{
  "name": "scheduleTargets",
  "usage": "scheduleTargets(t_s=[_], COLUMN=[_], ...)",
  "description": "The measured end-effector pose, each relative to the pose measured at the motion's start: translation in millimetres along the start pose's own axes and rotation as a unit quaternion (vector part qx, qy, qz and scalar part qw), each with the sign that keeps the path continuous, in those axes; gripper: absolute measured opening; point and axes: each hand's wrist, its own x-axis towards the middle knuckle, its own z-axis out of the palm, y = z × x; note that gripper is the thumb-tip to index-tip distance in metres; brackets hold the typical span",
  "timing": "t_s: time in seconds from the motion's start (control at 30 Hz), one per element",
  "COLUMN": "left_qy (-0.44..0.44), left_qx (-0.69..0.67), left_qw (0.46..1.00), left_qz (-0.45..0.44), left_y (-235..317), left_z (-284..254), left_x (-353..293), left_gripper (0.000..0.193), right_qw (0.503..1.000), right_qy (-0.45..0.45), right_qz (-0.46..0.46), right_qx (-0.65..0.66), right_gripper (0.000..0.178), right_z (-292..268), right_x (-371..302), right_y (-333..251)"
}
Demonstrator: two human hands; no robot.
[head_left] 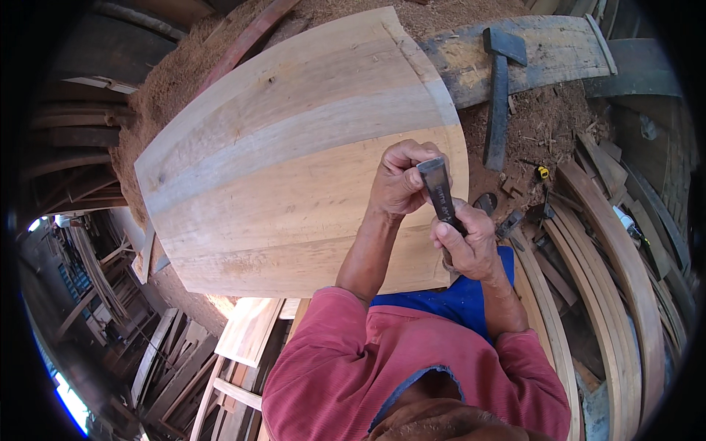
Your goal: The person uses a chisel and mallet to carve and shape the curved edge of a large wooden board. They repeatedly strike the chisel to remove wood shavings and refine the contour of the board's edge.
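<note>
A wide, flat dark metal chisel [440, 197] is held up before my chest, its squared, lighter edge pointing away and to the left. My right hand [474, 239] wraps the lower end of the tool, where the handle is hidden in the grip. My left hand [401, 180] has its fingers curled around the blade near its edge, the thumb close to the side. Beneath both hands lies a large pale wooden panel [294, 169] made of joined planks, with one curved end on the right.
A dark hammer-like tool [497, 103] rests partly on a worn plank [566, 48] at the far right. Wood shavings [165, 99] cover the ground. Curved timbers [618, 257] stand along the right, beside a yellow tape measure [542, 173]. Boards [254, 327] lie at lower left.
</note>
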Motion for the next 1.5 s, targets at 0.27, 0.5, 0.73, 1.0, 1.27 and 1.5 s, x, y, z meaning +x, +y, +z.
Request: scheduleTargets(t_s=[0.27, 0.5, 0.73, 1.0, 1.27, 1.5], left_qy=[0.019, 0.055, 0.12, 0.015, 0.152, 0.09], left_qx=[0.008, 0.047, 0.762, 0.974, 0.956, 0.954], left_qw=[1.0, 0.997, 0.636, 0.221, 0.249, 0.284], left_qz=[-0.006, 0.02, -0.011, -0.044, -0.014, -0.012], left_y=[-1.4, -1.9, 70.1, 57.0, 78.2, 68.2], left_z=[-4.5, -4.9, -37.7, -139.6, -189.9, -182.7], left_x=[-4.2, -5.0, 55.3, 123.2, 167.6, 125.4], left_gripper=[0.03, 0.035, 0.057, 0.091, 0.083, 0.083], right_qw=[1.0, 0.997, 0.916, 0.923, 0.927, 0.936], right_qy=[0.011, 0.041, 0.211, 0.162, 0.156, 0.118], right_qz=[0.004, 0.026, 0.061, 0.183, 0.183, 0.27], right_qx=[-0.007, -0.062, -0.336, -0.296, -0.286, -0.192], right_gripper=[0.032, 0.027, 0.018, 0.034, 0.039, 0.037], right_z=[-0.5, -7.3, -33.9, -35.3, -34.7, -27.8], right_x=[-1.2, -4.7, -25.9, -39.6, -52.1, -83.7], right_y=[2.6, 8.8, 90.3, 153.1, 151.8, 135.6])
